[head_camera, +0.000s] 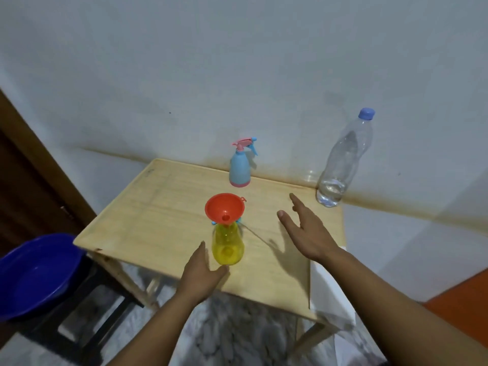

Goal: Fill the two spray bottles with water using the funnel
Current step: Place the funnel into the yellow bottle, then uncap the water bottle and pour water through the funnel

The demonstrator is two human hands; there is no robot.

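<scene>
From the head camera we look down on a pale wooden worktop (pixel 163 220) set against a grey wall. Near its front edge stands a yellow spray bottle (pixel 227 245) with its sprayer off, and an orange funnel (pixel 225 209) sits in its neck, tilted a little toward us. Our left hand (pixel 201 276) rests just beside the bottle's base with fingers straight and thumb reaching under it; whether it touches the bottle we cannot tell. Our right hand (pixel 306 231) hovers released above the worktop, fingers spread, to the right of the funnel and apart from it. At the back edge stands a blue spray bottle (pixel 239 169) with a pink sprayer head fitted. In the far right corner stands a clear water bottle (pixel 343 165) with a blue cap, water only in its lower part. A dark blue basin (pixel 37 273) sits on a black stool (pixel 87 323) left of the worktop.
</scene>
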